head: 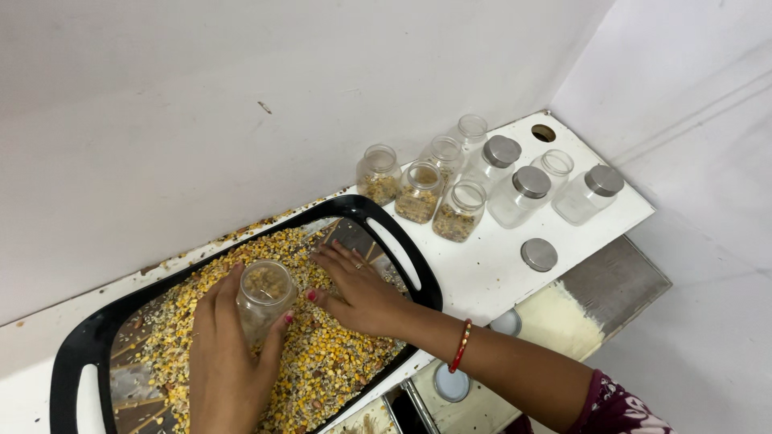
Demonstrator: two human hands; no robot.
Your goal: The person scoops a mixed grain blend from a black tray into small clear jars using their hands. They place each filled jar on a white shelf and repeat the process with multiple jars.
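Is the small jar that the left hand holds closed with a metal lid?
No, the small jar in the left hand has an open mouth, while a loose metal lid lies on the white table.

Left hand (229,354) upright, fingers curled around small glass jar (264,296), thumb on jar's near side. Right hand (358,289) just right of jar, palm down, fingers spread flat, forearm stretched back rightward.

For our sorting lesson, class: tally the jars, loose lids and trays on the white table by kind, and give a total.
Jars with lids on: 3
Open jars standing on the table: 6
Held jar, in the left hand: 1
Loose lid: 1
Tray: 1
Total: 12
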